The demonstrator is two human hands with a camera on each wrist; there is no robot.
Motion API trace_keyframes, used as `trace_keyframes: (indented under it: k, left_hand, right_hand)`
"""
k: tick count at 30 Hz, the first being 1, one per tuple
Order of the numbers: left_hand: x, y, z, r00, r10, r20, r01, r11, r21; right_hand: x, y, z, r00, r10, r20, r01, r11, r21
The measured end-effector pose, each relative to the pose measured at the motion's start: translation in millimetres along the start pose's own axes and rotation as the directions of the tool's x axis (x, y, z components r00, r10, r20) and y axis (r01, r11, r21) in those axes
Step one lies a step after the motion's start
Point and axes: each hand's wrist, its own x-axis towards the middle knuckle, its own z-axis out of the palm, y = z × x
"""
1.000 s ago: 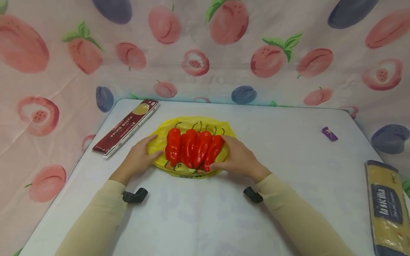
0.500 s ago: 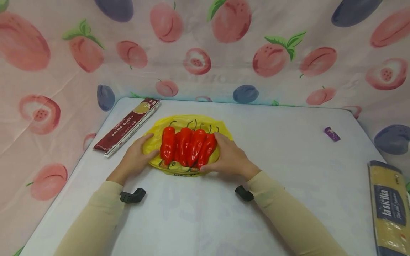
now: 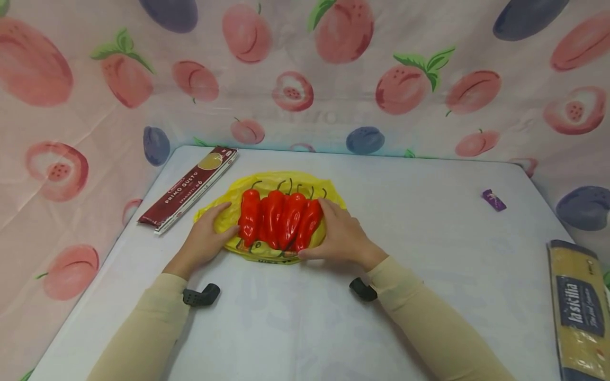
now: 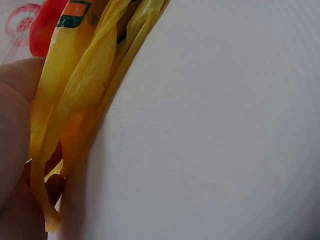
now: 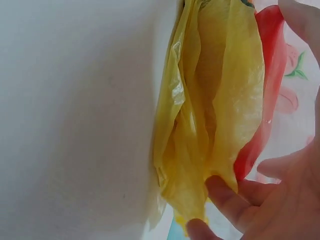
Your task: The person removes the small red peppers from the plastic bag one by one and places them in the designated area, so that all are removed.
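Several glossy red peppers [image 3: 274, 217] with thin dark stems lie side by side on a crumpled yellow plastic bag [image 3: 286, 177]. My left hand [image 3: 205, 235] grips the bag's left edge; in the left wrist view a fold of yellow plastic [image 4: 75, 100] runs between thumb and fingers. On the other side, my right hand [image 3: 345, 233] cups the bag, its thumb and index finger along the rightmost pepper [image 3: 310, 225]. In the right wrist view, its fingertips [image 5: 220, 190] touch the yellow plastic beside a pepper [image 5: 267, 85].
A dark red spaghetti pack [image 3: 190, 188] lies slanted at the left back of the white table [image 3: 429, 238]. A small purple wrapper [image 3: 493, 200] is at the far right. Near the right edge lies a yellow and blue la sicilia pack [image 3: 576, 307]. Fruit-printed cloth [image 3: 333, 95] surrounds the table's back and left.
The bag and peppers have shifted slightly left along with both hands. Most recently my left hand has drawn the bag's left edge outward, while the right hand stays almost still.
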Motion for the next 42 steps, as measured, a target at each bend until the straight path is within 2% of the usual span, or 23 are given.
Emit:
trace_keyframes:
  k: [7, 11, 15, 21, 26, 33, 39, 42]
  left_hand:
    - [-0.6, -1.1, -0.2, 1.000, 0.001, -0.005, -0.001, 1.000, 0.012]
    - [-1.0, -1.1, -0.4, 1.000, 0.002, -0.008, -0.002, 1.000, 0.013]
    - [-1.8, -0.5, -0.8, 1.000, -0.001, -0.007, 0.001, 1.000, 0.014]
    - [-2.9, -0.8, -0.9, 1.000, 0.005, -0.004, -0.005, 1.000, 0.010]
    - [-2.8, -0.7, -0.9, 1.000, 0.001, 0.000, -0.001, 1.000, 0.011]
    - [-2.2, -2.2, 1.2, 1.000, 0.003, -0.007, -0.003, 1.000, 0.007]
    - [-1.0, -2.2, 2.8, 1.000, 0.010, -0.005, -0.010, 1.000, 0.017]
    - [-1.4, -2.8, 2.7, 1.000, 0.011, -0.005, -0.011, 1.000, 0.016]
  right_hand:
    - [-1.8, 3, -4, 0.994, -0.007, -0.107, 0.008, 1.000, 0.005]
    - [-1.9, 1, -7, 0.988, 0.016, -0.156, 0.000, 0.995, 0.097]
    - [-0.4, -2, -8, 0.989, 0.071, -0.127, -0.047, 0.982, 0.185]
    - [4.5, -2, -6, 0.991, 0.110, -0.078, -0.089, 0.968, 0.235]
    - [9.3, -4, -3, 0.991, 0.122, -0.057, -0.102, 0.956, 0.275]
    - [15.7, -9, 1, 0.990, 0.124, -0.072, -0.097, 0.947, 0.306]
    - [16.0, -4, 2, 0.994, 0.097, -0.041, -0.079, 0.945, 0.317]
    - [16.9, -2, 3, 0.995, 0.101, -0.020, -0.087, 0.932, 0.351]
